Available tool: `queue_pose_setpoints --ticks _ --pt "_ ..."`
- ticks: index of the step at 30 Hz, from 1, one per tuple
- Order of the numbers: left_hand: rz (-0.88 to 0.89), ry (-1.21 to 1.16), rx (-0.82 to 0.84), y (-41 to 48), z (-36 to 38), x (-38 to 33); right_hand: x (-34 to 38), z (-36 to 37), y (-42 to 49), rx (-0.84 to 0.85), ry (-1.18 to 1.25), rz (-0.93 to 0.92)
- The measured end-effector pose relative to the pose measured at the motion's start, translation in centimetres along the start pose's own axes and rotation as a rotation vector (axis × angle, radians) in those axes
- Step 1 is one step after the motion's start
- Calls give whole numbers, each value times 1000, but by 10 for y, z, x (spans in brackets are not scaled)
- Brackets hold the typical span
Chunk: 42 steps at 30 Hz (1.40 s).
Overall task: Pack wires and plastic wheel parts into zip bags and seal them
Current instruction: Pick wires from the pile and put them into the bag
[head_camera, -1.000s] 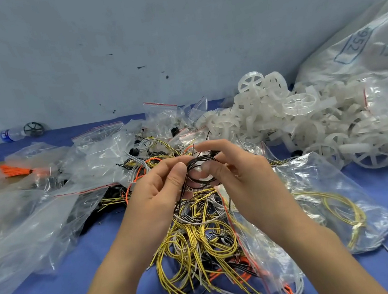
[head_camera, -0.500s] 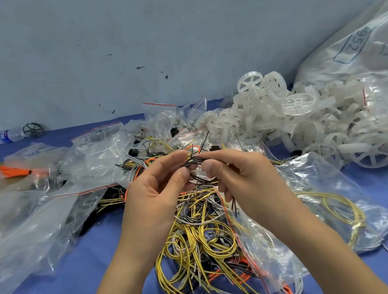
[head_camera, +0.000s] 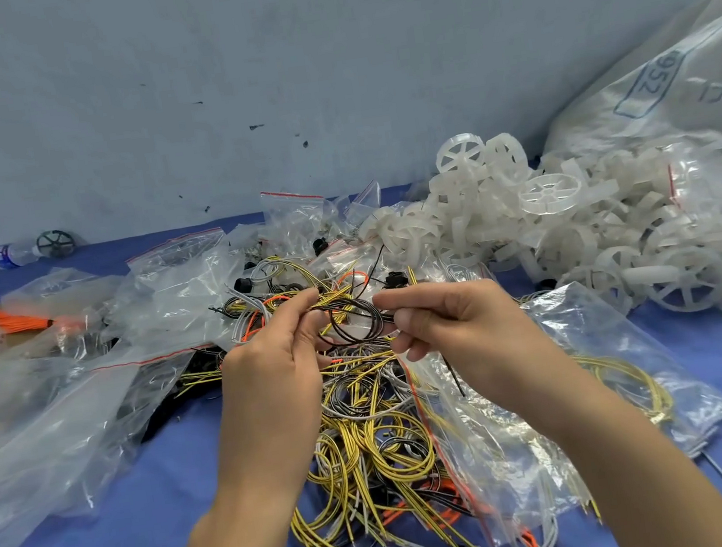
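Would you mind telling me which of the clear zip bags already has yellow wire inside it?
The clear zip bag lying under the right forearm, at the wire pile's right edge: a yellow wire coil shows through it. The others look empty or hold other things.

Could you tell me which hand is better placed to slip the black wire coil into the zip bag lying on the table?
Probably the right hand: it pinches the black wire coil and hovers directly above the zip bag; the left hand sits farther from it.
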<state>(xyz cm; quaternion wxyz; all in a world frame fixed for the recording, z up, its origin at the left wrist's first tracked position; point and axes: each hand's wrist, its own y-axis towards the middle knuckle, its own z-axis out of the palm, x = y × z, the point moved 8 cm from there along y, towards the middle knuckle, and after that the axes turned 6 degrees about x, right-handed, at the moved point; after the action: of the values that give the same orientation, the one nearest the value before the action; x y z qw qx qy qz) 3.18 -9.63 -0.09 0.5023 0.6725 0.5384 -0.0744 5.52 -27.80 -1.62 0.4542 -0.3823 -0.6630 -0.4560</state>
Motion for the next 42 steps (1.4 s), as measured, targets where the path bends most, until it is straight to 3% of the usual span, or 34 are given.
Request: queue_pose_setpoints --ticks 6,13,21,28,32,35,39,42 --pt "-91 -150 -33 0 0 8 0 -1 0 -29 -51 7" --pt "-173 -599 30 -2 20 -1 14 14 -3 -3 -188 -74" --pt "-433 -956 144 -17 61 2 9 19 -3 -185 -240 -59" --pt "-397 -732 214 -20 61 1 5 16 -2 -115 -81 -42" --pt "-490 -896 279 -24 68 2 2 15 -2 -70 12 -2" --pt "-493 -918 318 -25 67 3 3 12 -2 -28 -63 25" --pt "-214 -293 283 -14 38 9 -7 -13 -10 -13 -430 178" --pt "-144 -124 287 -13 27 18 -17 -25 -22 9 -646 318"
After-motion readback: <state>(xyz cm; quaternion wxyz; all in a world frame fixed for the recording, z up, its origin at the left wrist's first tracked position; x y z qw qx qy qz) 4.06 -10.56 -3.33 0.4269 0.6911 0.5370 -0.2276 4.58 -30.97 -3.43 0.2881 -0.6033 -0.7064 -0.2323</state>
